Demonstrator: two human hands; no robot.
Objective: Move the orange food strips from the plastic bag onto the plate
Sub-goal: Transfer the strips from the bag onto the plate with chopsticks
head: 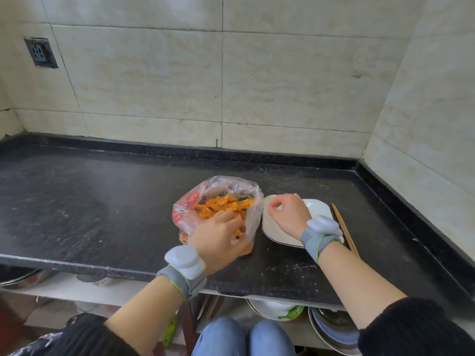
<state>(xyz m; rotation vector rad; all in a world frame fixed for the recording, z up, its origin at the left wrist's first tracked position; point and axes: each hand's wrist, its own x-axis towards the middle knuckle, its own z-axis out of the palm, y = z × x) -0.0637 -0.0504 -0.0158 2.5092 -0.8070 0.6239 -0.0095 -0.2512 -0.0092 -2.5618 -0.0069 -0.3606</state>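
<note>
Strips: orange food strips (221, 205), thin and glossy, tangled in a heap inside the plastic bag (246, 194), seen through its open mouth.
Bag: clear, crumpled, red print on its left side; lying on the black counter (102, 201) just left of the plate (317, 208), close against its rim.
Plate: white, squarish, with a thin dark line along the edge; bare face showing round the right hand.
Left hand: left hand (221, 235) reaching into the bag mouth, fingers curled down and closed round some strips, thumb by the bag's near edge.
Right hand: right hand (285, 214) over the far left part of the plate, fingers curled, thumb and forefinger tips close together; impossible to tell whether anything is pinched there.
Wrists: grey band with a white device (183, 260) on each forearm.
Surroundings: wooden chopsticks (345, 231) lying just right of the plate; pale smears on the counter; tiled wall behind with a socket (41, 52); bowls and dishes (279, 309) on the shelf below.
</note>
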